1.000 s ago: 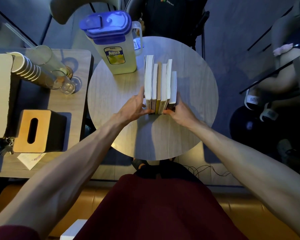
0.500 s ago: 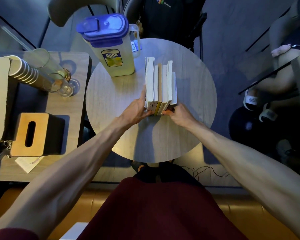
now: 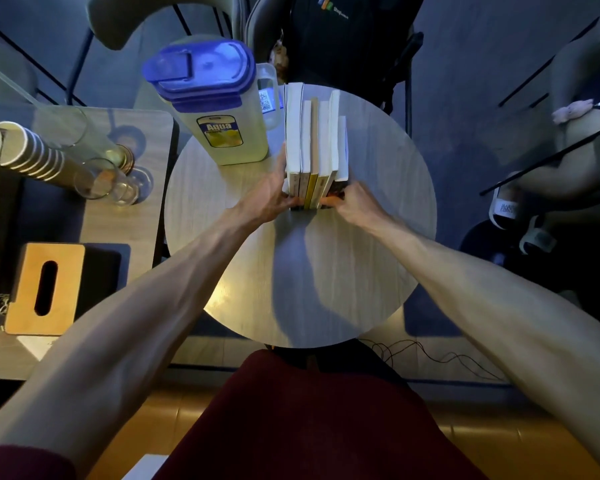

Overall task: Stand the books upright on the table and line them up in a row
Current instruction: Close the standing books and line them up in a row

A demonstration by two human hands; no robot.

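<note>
A: Where do the books (image 3: 315, 143) stand?

B: Upright on the round tabletop (image 3: 326, 271), packed cover to cover in one row, spines toward the person. The row sits just right of the blue-lidded pitcher (image 3: 219, 109), near the far edge.

A: And the hands?

B: The left hand (image 3: 267, 200) lies against the outer cover of the thick white book at the left end, fingers fairly straight, pressing inward. The right hand (image 3: 355, 206) is at the other end, fingers curled in around the near lower corner of the short dark-spined book. Between them they squeeze the row.

A: How will these handle?

B: I judge them to be paperbacks: light, stiff enough across the cover, but thin ones flop when nothing leans on them. The heights differ, so the tops will never match; only the spines and bottoms can be evened.

A: Where would you hold?

B: Low, on the two outer covers, as now. Pressure near the bottom steadies the block without tipping it. Covers look smooth, so a loose squeeze could let a middle book slide out.

A: Risks?

B: The pitcher is close on the left; a shove that way could knock it. Letting go unevenly may topple the short end book.
</note>
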